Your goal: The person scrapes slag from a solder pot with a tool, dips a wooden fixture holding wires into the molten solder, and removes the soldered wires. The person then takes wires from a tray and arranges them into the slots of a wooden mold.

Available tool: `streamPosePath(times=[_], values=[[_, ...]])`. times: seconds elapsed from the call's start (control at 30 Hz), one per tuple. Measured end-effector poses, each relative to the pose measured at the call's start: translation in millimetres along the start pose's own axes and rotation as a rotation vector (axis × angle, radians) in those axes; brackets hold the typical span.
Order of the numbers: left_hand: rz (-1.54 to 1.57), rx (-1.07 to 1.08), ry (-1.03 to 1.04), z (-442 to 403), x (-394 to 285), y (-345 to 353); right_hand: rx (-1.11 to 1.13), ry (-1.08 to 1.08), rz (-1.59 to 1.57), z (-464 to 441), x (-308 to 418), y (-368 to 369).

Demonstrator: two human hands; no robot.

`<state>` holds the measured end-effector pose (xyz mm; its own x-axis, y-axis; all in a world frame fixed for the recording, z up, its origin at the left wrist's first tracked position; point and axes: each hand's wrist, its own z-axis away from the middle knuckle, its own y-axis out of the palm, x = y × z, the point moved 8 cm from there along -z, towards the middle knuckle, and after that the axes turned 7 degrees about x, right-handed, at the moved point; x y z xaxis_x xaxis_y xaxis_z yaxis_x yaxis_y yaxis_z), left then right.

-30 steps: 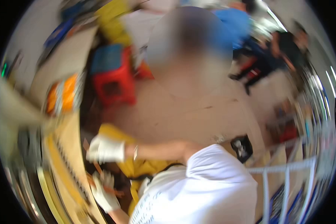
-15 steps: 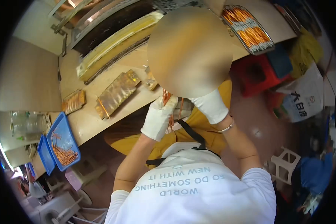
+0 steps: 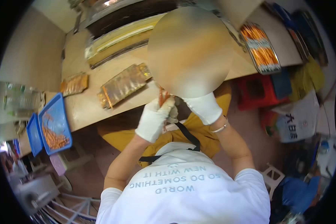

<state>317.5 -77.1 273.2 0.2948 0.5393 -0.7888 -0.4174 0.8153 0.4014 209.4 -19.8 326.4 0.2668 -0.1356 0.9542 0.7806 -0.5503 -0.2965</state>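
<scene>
My left hand [image 3: 153, 118], in a white glove, is closed around a bunch of thin copper-coloured strips [image 3: 163, 97] at the front edge of the wooden table [image 3: 89, 114]. The ends of the strips poke out above the fingers. Close by on the right is my right hand [image 3: 203, 108], also gloved in white; a round blurred patch hides its fingers, so what it holds does not show. Beyond my left hand, a brownish metallic ribbed block [image 3: 125, 86] with an orange band near one end lies on the table.
A smaller ribbed block [image 3: 74, 84] lies further left. A blue tray [image 3: 65, 123] of loose copper strips sits at the left table edge. At the right are a metal tray [image 3: 275, 69] of orange-and-silver pieces, a red stool [image 3: 252, 91] and a white printed bag [image 3: 298, 123].
The view has turned, so the table's things sit elsewhere in the picture. My left hand still grips the strips. A strip seen between my hands earlier no longer shows.
</scene>
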Motion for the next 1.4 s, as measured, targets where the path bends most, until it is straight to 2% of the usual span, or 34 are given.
streamPosePath(times=[0.07, 0.1, 0.13, 0.17, 0.2, 0.27, 0.3, 0.33, 0.37, 0.4, 0.43, 0.5, 0.53, 0.6, 0.7, 0.83, 0.93, 1.0, 1.1, 1.13, 1.37, 1.4], values=[[-0.061, -0.079, 0.008, 3, -5, -4, -0.069, -0.089, 0.149, -5, 10, 3], [-0.06, -0.085, 0.115, 0, -6, -8, -0.025, -0.026, 0.159, -10, 11, 7], [0.07, -0.079, 0.076, 3, -3, -10, 0.017, 0.037, 0.078, -15, 7, 12], [0.086, -0.072, 0.089, 7, -8, -14, 0.078, 0.24, -0.155, -17, -5, 23], [0.081, -0.084, 0.14, 9, -10, -21, 0.137, 0.213, -0.122, -23, -2, 32], [-0.099, -0.128, 0.038, 28, -12, -42, 0.215, 0.063, -0.092, -36, 4, 54], [-0.141, -0.245, 0.0, 38, -9, -57, 0.269, -0.021, -0.043, -47, 16, 67], [-0.264, -0.34, 0.11, 49, -16, -73, 0.29, -0.04, 0.019, -57, 23, 75], [-0.244, -0.388, 0.21, 64, -26, -85, 0.279, -0.137, 0.088, -72, 29, 84], [0.187, -0.385, 0.257, 68, -10, -99, 0.253, -0.179, 0.097, -85, 30, 94], [0.219, -0.55, 0.241, 83, -11, -116, 0.311, -0.09, 0.081, -96, 29, 108], [0.293, -0.546, 0.324, 103, -6, -144, 0.325, -0.189, 0.258, -115, 24, 139], [0.273, -0.606, 0.307, 112, -5, -154, 0.386, -0.14, 0.329, -123, 21, 155], [0.34, -0.603, 0.303, 123, -11, -157, 0.421, -0.038, 0.541, -134, 18, 165], [0.382, -0.578, 0.373, 123, -10, -167, 0.384, -0.068, 0.675, -139, 21, 172], [0.405, -0.576, 0.378, 118, -12, -173, 0.416, -0.074, 0.773, -135, 27, 175], [0.435, -0.567, 0.366, 117, -6, -177, 0.457, -0.015, 0.707, -128, 24, 165], [0.402, -0.58, 0.36, 118, -6, -181, 0.322, -0.247, 0.544, -119, 41, 156], [0.459, -0.616, 0.375, 120, -6, -188, 0.455, -0.342, 0.576, -104, 39, 170], [0.466, -0.619, 0.38, 120, -6, -189, 0.463, -0.416, 0.68, -101, 40, 173], [0.468, -0.59, 0.382, 121, -2, -191, 0.499, -0.404, 0.719, -94, 51, 174], [0.471, -0.57, 0.393, 120, -2, -191, 0.484, -0.534, 0.705, -87, 61, 177]])
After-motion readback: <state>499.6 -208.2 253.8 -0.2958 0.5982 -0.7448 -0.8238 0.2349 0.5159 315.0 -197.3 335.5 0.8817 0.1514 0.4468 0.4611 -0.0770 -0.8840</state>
